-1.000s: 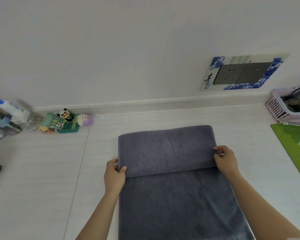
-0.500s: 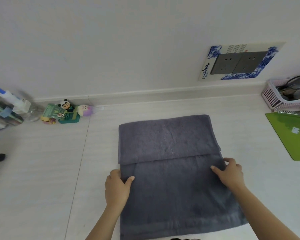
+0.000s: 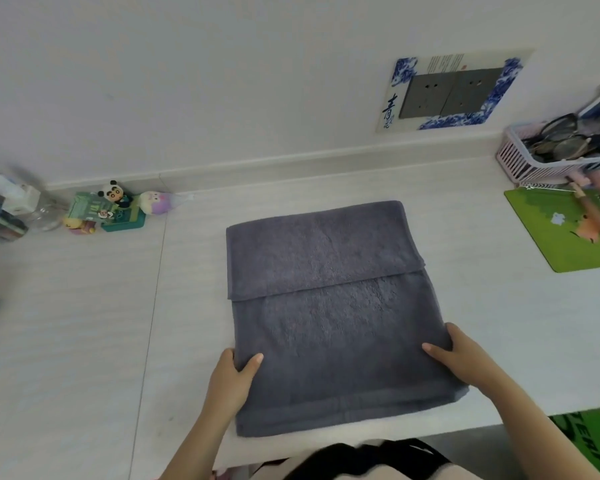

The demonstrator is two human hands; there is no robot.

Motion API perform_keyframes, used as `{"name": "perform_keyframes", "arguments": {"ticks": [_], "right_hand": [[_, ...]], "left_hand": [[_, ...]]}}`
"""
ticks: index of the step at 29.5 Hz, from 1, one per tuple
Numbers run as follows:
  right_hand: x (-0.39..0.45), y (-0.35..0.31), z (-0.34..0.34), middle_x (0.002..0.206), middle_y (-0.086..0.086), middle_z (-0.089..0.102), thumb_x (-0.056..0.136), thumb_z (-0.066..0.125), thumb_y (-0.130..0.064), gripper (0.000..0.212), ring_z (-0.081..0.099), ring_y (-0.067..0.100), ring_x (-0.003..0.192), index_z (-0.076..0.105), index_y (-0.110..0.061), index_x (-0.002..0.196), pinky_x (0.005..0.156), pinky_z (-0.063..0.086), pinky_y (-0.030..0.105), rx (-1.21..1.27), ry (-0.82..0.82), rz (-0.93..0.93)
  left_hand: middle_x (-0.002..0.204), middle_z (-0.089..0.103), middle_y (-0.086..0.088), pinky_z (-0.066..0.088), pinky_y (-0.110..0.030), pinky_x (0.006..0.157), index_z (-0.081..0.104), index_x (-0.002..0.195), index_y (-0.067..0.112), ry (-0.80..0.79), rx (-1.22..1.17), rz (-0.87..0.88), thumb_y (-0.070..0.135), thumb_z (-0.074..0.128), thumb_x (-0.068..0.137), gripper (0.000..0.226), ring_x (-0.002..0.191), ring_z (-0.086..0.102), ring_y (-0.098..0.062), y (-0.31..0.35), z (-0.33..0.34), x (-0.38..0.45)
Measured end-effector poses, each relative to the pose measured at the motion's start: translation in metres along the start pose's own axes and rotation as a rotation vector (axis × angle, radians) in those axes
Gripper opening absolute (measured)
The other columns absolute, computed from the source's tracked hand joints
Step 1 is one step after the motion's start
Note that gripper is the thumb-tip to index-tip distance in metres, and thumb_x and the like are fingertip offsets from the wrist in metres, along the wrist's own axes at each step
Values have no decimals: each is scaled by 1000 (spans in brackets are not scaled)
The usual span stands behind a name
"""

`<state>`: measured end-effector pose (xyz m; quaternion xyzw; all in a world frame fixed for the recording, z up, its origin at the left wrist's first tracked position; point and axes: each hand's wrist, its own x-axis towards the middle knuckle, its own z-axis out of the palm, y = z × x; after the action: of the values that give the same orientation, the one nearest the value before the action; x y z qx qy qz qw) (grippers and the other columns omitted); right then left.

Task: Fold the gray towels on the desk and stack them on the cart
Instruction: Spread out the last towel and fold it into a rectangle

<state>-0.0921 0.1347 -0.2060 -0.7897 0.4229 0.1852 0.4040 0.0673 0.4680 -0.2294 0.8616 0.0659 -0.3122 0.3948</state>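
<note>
Head view: gray towel [image 3: 329,306] edges pinched between fingers [image 3: 252,363].

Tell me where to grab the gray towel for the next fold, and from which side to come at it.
Take the gray towel by its two near corners, coming in from the left and right edges as the left hand and right hand do. The far part is already folded over toward you, so the free near edge is probably what goes up next.
</note>
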Motion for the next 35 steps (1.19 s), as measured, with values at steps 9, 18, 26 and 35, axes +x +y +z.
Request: {"name": "perform_keyframes", "arguments": {"ticks": [9,18,26,35], "right_hand": [[-19,-22,0,109,-5,60,90,61,-24,54,64,20,98,39,-43,136,79,54,38,729,81,-70],[17,-97,-39,81,8,63,96,52,-17,17,59,11,49,64,-6,99,36,43,20,1128,32,-59],[103,-156,-40,122,25,53,102,34,-19,36,63,31,88,39,-2,134,76,55,37,1586,9,198],[126,-157,-34,128,32,49,94,31,6,36,55,39,115,34,16,128,96,46,39,1435,215,137]], "left_hand": [[102,61,1,48,-29,70,54,108,14,117,-263,103,37,55,93,28,94,60,-18,32,-39,-2],[87,64,-14,52,-22,54,61,94,0,-22,-915,-81,19,48,97,23,66,64,-16,101,-60,43],[93,56,-15,50,-34,93,42,134,-4,77,-1322,-311,5,35,101,35,108,60,-25,159,-47,111],[113,54,-20,53,-36,85,47,113,-2,195,-1409,-289,1,36,96,20,96,64,-28,160,-36,134]]}}
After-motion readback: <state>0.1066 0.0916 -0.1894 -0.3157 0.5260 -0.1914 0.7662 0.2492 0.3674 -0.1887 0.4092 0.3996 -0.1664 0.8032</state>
